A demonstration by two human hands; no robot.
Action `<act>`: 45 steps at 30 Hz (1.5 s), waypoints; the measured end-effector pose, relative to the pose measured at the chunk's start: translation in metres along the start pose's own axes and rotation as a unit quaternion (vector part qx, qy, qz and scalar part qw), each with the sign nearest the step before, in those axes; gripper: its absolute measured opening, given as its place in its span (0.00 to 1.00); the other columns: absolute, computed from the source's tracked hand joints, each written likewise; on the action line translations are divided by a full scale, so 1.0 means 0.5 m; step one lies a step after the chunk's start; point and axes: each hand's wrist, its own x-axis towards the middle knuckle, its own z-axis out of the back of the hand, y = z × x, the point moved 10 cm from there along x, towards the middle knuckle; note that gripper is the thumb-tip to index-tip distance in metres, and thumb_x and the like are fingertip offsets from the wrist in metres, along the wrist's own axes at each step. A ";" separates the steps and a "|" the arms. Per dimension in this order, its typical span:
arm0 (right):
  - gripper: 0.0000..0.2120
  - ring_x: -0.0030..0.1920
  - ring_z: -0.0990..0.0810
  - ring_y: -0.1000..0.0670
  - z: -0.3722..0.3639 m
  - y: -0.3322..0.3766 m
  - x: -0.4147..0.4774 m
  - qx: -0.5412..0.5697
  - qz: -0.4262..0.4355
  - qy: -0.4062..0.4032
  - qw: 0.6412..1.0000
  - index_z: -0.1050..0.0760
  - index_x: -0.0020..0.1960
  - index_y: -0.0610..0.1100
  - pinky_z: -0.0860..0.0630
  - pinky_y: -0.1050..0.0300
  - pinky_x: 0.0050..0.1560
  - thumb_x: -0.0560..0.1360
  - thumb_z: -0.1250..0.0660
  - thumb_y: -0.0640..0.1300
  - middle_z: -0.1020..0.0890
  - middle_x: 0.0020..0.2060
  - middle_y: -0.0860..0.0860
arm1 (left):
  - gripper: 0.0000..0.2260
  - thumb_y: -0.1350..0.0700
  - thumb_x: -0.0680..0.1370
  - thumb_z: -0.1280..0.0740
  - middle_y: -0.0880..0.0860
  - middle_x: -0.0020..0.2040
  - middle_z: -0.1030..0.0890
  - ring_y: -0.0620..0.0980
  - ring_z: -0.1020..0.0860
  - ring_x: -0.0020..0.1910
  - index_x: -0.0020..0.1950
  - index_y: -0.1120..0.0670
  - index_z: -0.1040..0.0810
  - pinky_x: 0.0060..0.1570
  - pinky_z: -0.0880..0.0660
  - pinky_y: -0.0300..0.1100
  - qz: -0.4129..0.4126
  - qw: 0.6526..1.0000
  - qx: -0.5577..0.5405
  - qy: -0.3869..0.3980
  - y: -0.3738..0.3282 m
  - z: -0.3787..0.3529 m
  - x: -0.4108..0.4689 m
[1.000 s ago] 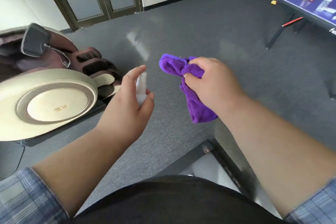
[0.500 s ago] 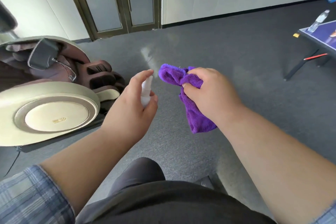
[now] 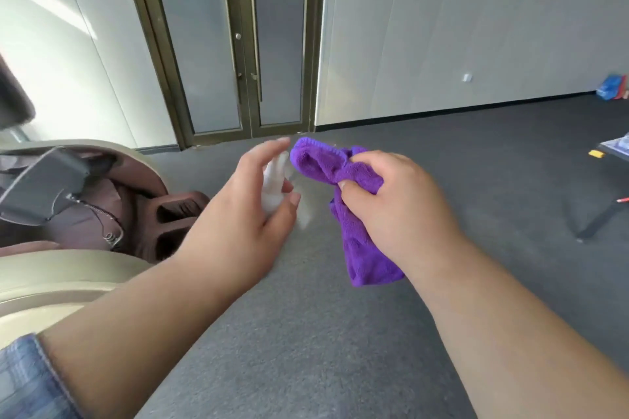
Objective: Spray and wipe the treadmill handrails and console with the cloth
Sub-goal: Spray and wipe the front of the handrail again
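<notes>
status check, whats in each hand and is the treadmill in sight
Left hand holds the spray bottle close beside the purple cloth. Right hand grips the cloth, bunched. No treadmill in view; massage chair at left.

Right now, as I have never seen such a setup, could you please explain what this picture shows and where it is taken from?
There is no machine here: this is one person doing a cleaning job with bare hands. The picture comes from a wide-angle camera worn on the person's head, looking forward and down, so both forearms reach in from the bottom edge.

The left hand holds a small white spray bottle, with the forefinger over its top. The bottle is blurred, so I cannot tell whether it is spraying. The right hand grips a bunched purple cloth close beside the bottle.

Below is grey carpet. A brown and beige massage chair stands at the left, and frosted glass doors are ahead. The treadmill is not in view.
</notes>
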 end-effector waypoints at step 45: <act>0.08 0.48 0.20 0.58 -0.946 0.952 0.178 0.331 0.470 0.545 0.611 0.21 0.54 0.58 0.24 0.57 0.53 0.76 0.32 0.51 0.18 0.49 0.60 | 0.22 0.44 0.79 0.41 0.42 0.51 0.24 0.45 0.24 0.41 0.68 0.30 0.48 0.41 0.29 0.44 0.410 0.642 0.415 -0.498 0.424 0.688 -0.137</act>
